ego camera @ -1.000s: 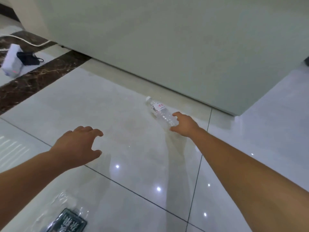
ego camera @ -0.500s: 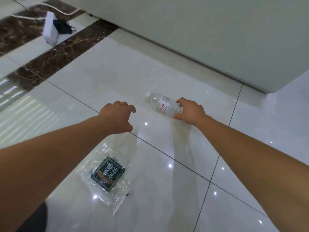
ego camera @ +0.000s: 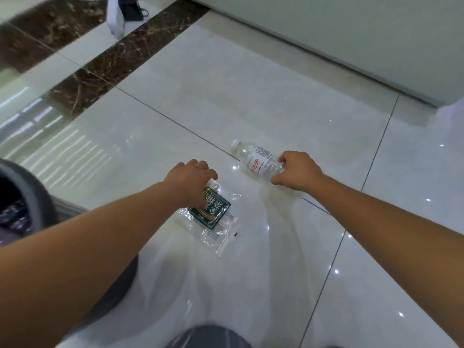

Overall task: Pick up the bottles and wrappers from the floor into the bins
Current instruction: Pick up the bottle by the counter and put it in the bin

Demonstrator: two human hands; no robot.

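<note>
A clear plastic water bottle [ego camera: 253, 159] with a white label and red characters lies on its side on the glossy white floor tiles, cap pointing left. My right hand [ego camera: 297, 173] grips its base end, fingers and thumb curled around it. A clear plastic wrapper [ego camera: 216, 222] with a dark green printed label lies flat on the floor nearer to me. My left hand [ego camera: 190, 182] is over the wrapper's upper left corner, fingers loosely curled downward; I see no pinch on the wrapper.
A dark grey round bin [ego camera: 27, 187] with a dark liner stands at the left edge. A grey shape [ego camera: 208, 337] sits at the bottom edge. A white device and black adapter [ego camera: 118, 18] lie at the top left. A pale wall base [ego camera: 326, 54] runs along the back.
My view tilted down and back. The left hand moved right and down over the wrapper. The right hand closed around the bottle's base. The bin came into view.
</note>
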